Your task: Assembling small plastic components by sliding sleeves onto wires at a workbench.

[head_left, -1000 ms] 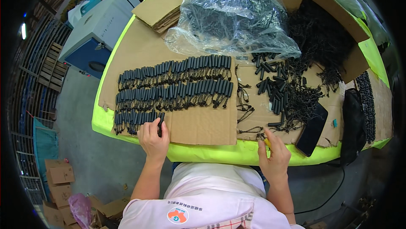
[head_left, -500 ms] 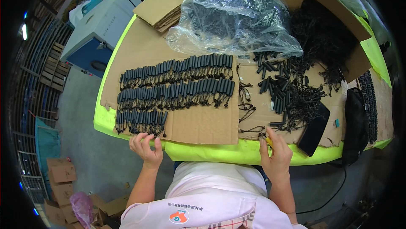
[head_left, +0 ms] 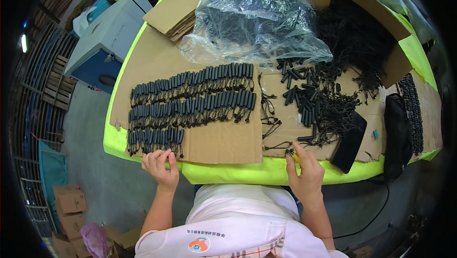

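Observation:
My left hand (head_left: 162, 166) is at the table's front edge, fingers curled and thumb close to the index finger. Its fingertips lie against the near end of the shortest row of black tubes (head_left: 156, 137), which have knotted black cord loops. Whatever those fingers pinch is hidden. Two longer rows of the same pieces (head_left: 193, 108) lie behind it on a cardboard sheet (head_left: 223, 146). My right hand (head_left: 307, 172) is closed on a small yellow tool (head_left: 296, 158), mostly covered by the fingers. Just beyond its fingertips lies a black cord loop (head_left: 278, 147).
Loose black tubes (head_left: 309, 113) and tangled cords (head_left: 335, 108) lie right of the rows. A phone (head_left: 349, 144) and a black pouch (head_left: 398, 136) sit farther right. Behind are a clear plastic bag (head_left: 252, 20) and an open carton (head_left: 404, 60) of black cords.
The view has shifted slightly, moving the table contents a little leftward. My left thumb has come nearer the index finger. My right hand keeps the yellow tool.

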`<state>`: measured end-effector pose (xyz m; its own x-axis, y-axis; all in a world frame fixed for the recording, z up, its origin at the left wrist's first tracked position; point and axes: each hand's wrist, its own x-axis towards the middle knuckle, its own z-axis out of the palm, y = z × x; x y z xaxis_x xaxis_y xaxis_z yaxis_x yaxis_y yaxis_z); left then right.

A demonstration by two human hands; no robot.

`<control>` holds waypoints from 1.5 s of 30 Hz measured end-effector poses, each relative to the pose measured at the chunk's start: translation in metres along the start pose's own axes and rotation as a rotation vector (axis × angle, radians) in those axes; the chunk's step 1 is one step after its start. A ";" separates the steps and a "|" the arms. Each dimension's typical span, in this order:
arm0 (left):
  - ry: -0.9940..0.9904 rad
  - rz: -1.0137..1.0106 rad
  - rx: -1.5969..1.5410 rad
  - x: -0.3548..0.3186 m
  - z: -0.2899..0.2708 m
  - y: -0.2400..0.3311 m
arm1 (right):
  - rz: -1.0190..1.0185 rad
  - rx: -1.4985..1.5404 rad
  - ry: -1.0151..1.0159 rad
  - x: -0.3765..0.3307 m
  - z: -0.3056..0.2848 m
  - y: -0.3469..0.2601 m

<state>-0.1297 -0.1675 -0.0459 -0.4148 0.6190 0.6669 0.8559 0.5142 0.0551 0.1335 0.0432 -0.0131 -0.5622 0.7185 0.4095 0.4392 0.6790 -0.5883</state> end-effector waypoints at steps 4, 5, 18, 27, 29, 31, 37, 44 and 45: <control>-0.053 -0.049 -0.084 0.024 0.008 -0.002 | -0.014 0.013 0.017 -0.001 0.002 0.002; -0.066 -0.069 -0.114 0.025 0.011 -0.004 | -0.011 0.016 0.014 -0.001 0.002 0.002; -0.114 -0.071 -0.082 0.028 0.015 0.008 | -0.010 -0.012 0.055 -0.003 0.001 0.010; -0.195 0.110 -0.482 0.078 0.023 0.096 | 0.136 0.053 0.101 -0.007 -0.008 0.027; -0.273 0.182 -0.588 0.098 0.028 0.131 | 0.157 0.041 0.153 -0.003 -0.015 0.042; -0.397 0.281 -0.734 0.112 0.037 0.162 | 0.199 -0.060 0.269 0.003 -0.026 0.056; -0.720 0.389 -0.807 0.121 0.059 0.231 | 0.296 -0.070 0.292 0.007 -0.041 0.068; -0.879 0.471 -0.667 0.108 0.077 0.244 | 0.220 -0.266 0.468 0.030 -0.041 0.075; -0.878 0.431 -0.691 0.108 0.077 0.243 | 0.220 -0.261 0.467 0.032 -0.039 0.080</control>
<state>0.0097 0.0699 -0.0179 0.1079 0.9941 0.0087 0.8495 -0.0968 0.5186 0.1782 0.1265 -0.0198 -0.0947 0.7973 0.5961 0.7025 0.4778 -0.5275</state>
